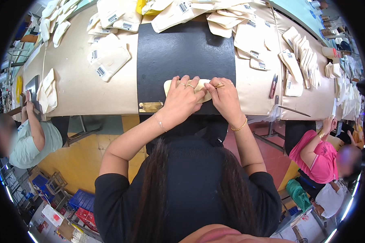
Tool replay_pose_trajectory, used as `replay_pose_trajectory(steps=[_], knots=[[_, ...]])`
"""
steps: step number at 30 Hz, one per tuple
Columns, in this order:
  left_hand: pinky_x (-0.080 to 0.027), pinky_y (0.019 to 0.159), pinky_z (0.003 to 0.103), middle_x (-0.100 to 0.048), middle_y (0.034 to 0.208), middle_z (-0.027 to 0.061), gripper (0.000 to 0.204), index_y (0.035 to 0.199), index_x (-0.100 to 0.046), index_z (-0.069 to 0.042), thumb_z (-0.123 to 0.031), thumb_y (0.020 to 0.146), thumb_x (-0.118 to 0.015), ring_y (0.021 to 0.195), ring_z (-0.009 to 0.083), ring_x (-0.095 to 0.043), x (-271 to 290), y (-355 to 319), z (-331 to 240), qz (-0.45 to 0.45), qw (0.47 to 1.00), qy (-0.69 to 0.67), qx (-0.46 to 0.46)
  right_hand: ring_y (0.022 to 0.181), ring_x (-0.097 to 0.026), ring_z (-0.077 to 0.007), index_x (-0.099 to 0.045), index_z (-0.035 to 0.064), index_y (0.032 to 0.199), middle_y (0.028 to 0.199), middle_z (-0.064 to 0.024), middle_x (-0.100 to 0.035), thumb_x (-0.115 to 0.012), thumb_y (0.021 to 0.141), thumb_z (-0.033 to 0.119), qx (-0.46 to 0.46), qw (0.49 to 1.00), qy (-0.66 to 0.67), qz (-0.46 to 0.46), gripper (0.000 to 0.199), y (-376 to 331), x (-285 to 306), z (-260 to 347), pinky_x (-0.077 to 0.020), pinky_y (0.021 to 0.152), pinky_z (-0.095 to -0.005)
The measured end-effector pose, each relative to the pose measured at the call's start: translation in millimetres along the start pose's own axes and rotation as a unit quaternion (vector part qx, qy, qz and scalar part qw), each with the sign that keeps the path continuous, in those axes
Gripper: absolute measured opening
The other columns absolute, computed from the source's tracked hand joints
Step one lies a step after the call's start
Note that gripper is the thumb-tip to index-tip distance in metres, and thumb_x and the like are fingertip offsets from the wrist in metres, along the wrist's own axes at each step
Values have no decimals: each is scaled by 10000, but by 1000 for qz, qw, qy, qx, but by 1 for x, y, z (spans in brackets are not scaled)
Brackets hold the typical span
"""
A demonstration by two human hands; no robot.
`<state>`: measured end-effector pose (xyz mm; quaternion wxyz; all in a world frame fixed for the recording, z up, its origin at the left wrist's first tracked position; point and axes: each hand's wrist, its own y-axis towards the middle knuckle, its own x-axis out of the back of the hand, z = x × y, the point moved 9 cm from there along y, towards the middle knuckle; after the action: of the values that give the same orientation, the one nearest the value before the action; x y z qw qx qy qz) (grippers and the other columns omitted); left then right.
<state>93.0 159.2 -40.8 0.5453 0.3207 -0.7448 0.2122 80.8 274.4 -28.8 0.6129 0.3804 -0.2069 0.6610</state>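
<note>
A cream, flat piece with rounded ends (167, 86) lies across the near part of a black mat (186, 52). My left hand (183, 97) is over it, its fingers bent across the piece toward the far edge and holding it. At the piece's right end, my right hand (225, 97) is closed in a pinch around a thin brown stick-like tool (219, 85). The tool's working end is hidden by the fingers. Part of the piece is covered by both hands.
Cream pieces with labels (109, 56) lie left of the mat, and further piles (251, 36) lie behind and right. A dark red cutter-like tool (273, 86) and a long thin blade (294, 111) rest at right. People sit at left (36, 141) and right (316, 158).
</note>
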Motion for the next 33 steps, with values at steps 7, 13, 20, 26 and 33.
replay_pose_trajectory(steps=[7,13,20,26,33], knots=[[-411,1006,493,-555,1287,139,527,1191,-671,-191,-261,695,-837,1173,342,-532,2,-1,11,-51,996,-60,-29,914,-692,-313,-699,38,1041,1003,-121,-747,-642,1007,173,-78,978,146,-124,151,9,36,-18,-529,815,-391],[-429,988,481,-581,1274,184,514,1141,-695,-165,-291,661,-827,1162,345,-548,53,-22,93,-175,983,-4,50,1147,-647,-275,-712,111,1115,1257,-74,-702,-707,912,88,98,984,-16,-149,204,65,18,10,-482,956,-398],[-318,1131,492,-618,1341,113,480,1219,-711,-195,-355,781,-824,1254,320,-542,129,-67,159,-269,935,178,150,1419,-450,-219,-712,206,1161,1417,2,-627,-701,887,145,213,909,-300,-196,281,154,-32,40,-269,1164,-475],[-449,1061,416,-586,1355,143,491,1247,-699,-129,-232,792,-850,1226,299,-574,53,-62,110,-214,947,-181,158,1070,-649,-217,-706,145,1052,1065,-18,-739,-616,914,154,249,923,-260,-136,165,140,-34,54,-389,1042,-456],[-499,957,317,-582,1280,88,445,1298,-607,-52,-199,914,-777,1168,179,-591,16,-81,109,-137,805,-488,308,911,-655,-248,-700,92,1067,1038,-58,-723,-765,866,265,153,979,-116,65,273,33,-27,68,-470,859,-420]])
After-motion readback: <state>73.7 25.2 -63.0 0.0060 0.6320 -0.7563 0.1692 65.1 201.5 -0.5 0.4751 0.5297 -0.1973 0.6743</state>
